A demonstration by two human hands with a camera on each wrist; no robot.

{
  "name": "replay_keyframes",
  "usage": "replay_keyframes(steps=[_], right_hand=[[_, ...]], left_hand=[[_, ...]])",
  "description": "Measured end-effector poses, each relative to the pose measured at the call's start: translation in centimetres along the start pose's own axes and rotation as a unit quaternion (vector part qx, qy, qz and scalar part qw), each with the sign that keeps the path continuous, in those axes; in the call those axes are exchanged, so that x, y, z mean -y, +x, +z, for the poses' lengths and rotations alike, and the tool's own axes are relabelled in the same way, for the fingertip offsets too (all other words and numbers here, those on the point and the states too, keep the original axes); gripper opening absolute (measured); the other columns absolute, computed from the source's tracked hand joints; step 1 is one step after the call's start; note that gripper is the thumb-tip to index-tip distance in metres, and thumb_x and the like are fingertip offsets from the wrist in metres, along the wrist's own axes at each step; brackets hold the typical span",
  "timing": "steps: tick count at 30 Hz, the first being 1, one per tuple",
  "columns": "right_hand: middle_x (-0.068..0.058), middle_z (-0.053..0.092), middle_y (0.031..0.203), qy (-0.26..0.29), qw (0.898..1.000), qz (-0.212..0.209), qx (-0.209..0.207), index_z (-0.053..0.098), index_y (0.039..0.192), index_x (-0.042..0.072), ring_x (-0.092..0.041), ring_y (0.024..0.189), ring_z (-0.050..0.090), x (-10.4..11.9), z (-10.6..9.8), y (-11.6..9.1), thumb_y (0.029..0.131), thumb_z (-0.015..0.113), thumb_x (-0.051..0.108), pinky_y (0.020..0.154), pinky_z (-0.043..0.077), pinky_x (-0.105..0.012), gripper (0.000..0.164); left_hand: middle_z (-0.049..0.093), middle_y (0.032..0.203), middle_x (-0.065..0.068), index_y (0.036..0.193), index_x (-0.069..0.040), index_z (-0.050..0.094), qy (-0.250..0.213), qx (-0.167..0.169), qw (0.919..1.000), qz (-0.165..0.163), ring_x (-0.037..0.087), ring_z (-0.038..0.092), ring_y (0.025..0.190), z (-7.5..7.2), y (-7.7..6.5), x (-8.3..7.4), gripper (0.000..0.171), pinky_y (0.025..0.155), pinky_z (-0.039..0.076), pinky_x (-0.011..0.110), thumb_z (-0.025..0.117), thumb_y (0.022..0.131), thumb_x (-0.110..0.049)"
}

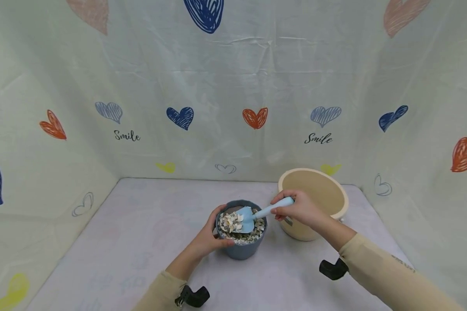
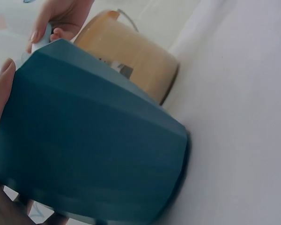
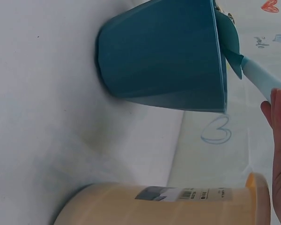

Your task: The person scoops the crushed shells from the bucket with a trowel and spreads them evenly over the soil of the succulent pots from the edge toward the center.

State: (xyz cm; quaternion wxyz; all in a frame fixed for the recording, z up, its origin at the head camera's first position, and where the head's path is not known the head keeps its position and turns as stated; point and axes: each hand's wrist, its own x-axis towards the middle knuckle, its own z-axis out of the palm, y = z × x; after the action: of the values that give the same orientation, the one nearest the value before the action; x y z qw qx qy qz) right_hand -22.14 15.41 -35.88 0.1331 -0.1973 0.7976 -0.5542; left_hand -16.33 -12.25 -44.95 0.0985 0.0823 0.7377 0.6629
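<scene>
A blue-grey flower pot (image 1: 242,250) stands on the table, filled close to its rim with pale gravel (image 1: 253,236). My left hand (image 1: 206,239) grips the pot from the left, thumb on the near side; the left wrist view shows the pot's wall (image 2: 93,131) large between thumb and fingers. In my right hand (image 1: 301,210) is the handle of a light blue hand trowel (image 1: 247,219). Its blade lies over the gravel inside the pot, with whitish stones heaped at its tip. In the right wrist view the blade (image 3: 230,40) dips past the pot's rim.
Right behind the pot stands a cream bucket (image 1: 301,232), with a printed label (image 3: 203,194) on its side; its bottom is hidden in the head view. A pale cloth (image 1: 151,242) covers the table. Heart-printed sheeting (image 1: 218,73) hangs around the back and sides.
</scene>
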Motion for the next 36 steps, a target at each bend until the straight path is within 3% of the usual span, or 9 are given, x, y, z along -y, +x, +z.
replay_keyframes(steps=[10,19,26,36], right_hand=[[-0.014,0.065,0.075,-0.016,0.999,-0.007,0.03,0.065,0.088,0.003,-0.028,0.064,0.064,0.6,-0.1,0.5,0.072,0.076,0.017,0.062,0.051,-0.046,0.024],[-0.021,0.064,0.08,-0.024,0.997,-0.016,0.066,0.064,0.089,0.004,-0.028,0.066,0.064,1.1,-0.2,0.6,0.073,0.075,0.018,0.062,0.052,-0.042,0.024],[-0.014,0.063,0.079,-0.049,0.995,-0.027,0.081,0.063,0.089,0.006,-0.026,0.066,0.063,1.4,-0.3,1.1,0.073,0.075,0.019,0.062,0.052,-0.039,0.024],[-0.015,0.062,0.079,-0.044,0.995,-0.038,0.083,0.062,0.089,0.004,-0.027,0.067,0.063,1.7,-0.2,1.8,0.074,0.074,0.016,0.061,0.052,-0.037,0.023]], left_hand=[[0.012,0.146,0.013,0.138,-0.042,0.019,0.006,-0.029,0.9995,-0.009,0.04,0.014,0.13,0.6,-0.8,0.3,0.096,0.095,0.027,0.056,0.08,0.066,-0.027],[0.012,0.147,0.008,0.137,-0.042,0.021,0.004,-0.049,0.9988,-0.002,0.035,0.015,0.131,1.0,-1.4,0.6,0.093,0.096,0.027,0.053,0.08,0.067,-0.026],[0.016,0.145,0.008,0.139,-0.037,0.02,0.011,-0.069,0.9975,-0.002,0.034,0.018,0.13,1.3,-2.1,0.8,0.095,0.095,0.029,0.052,0.08,0.066,-0.025],[0.014,0.146,0.012,0.141,-0.03,0.019,0.003,-0.067,0.9977,0.012,0.037,0.016,0.13,1.7,-2.8,0.4,0.095,0.095,0.028,0.055,0.08,0.067,-0.021]])
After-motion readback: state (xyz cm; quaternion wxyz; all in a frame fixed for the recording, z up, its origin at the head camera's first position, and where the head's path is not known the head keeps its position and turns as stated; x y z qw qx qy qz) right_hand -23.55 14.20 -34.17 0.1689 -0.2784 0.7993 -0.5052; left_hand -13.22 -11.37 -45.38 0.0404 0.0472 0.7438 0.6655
